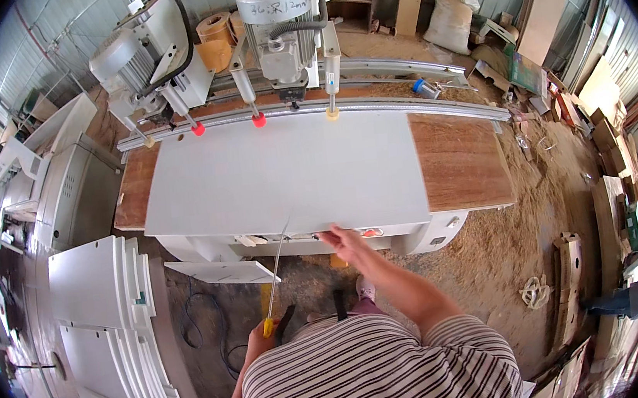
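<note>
A large white panel (285, 175) lies flat on the brown wooden table (461, 162) of a drilling machine. My right hand (343, 241) reaches forward and touches the panel's near edge, fingers spread along it. My left hand (260, 337) sits low by my waist, closed on the yellow handle of a long thin metal tool (276, 269) whose tip points up toward the panel's front edge. The machine's grey motor heads (276, 17) stand behind the panel, with red and yellow clamp feet (258, 120) along the rail.
A stack of white cut panels (106, 315) stands at my left beside grey machines (61, 187). Sawdust covers the floor (495, 243) to the right, with wood offcuts (571, 266), boards and a sack (451, 14) around the walls. A cable (203, 320) lies under the table.
</note>
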`<state>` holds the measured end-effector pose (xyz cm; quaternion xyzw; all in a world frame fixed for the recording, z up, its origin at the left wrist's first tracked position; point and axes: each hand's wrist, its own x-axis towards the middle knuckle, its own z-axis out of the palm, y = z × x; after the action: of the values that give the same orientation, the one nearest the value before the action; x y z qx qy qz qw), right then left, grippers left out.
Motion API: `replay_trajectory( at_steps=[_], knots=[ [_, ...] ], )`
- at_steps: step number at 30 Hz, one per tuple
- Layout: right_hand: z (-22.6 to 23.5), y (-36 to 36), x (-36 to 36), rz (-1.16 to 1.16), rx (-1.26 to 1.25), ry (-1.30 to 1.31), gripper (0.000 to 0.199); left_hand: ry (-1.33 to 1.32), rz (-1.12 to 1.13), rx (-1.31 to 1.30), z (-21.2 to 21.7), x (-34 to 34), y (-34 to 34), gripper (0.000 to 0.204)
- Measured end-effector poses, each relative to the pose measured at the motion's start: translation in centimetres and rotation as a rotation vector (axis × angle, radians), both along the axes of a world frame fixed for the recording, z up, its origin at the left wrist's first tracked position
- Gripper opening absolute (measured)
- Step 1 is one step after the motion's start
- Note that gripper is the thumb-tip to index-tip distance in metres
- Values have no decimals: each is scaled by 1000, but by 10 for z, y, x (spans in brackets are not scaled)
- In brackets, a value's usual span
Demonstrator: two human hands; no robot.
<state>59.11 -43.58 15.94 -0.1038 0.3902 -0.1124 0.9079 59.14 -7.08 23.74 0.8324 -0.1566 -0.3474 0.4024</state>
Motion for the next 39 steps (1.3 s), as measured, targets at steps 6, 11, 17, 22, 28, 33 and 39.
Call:
replay_trajectory(
  at_steps=[6,11,17,22,28,33,39],
  knots=[
    [-10,98,108,42,3,-7,13,222,211,-120,-4,-13,66,23],
    [-10,140,158,53,-14,13,13,273,476,-190,48,-25,72,15],
    [-19,176,195,44,36,45,14,94,383,-254,22,-14,99,16],
    [-6,191,207,10,56,67,17,104,452,-252,23,-7,96,20],
    [-17,187,200,88,-53,-35,23,60,345,-250,27,-7,102,18],
    [-8,188,196,220,-145,24,29,112,358,-254,27,-12,108,18],
    [2,180,185,344,-164,38,30,129,303,-278,64,-16,95,19]
  ],
)
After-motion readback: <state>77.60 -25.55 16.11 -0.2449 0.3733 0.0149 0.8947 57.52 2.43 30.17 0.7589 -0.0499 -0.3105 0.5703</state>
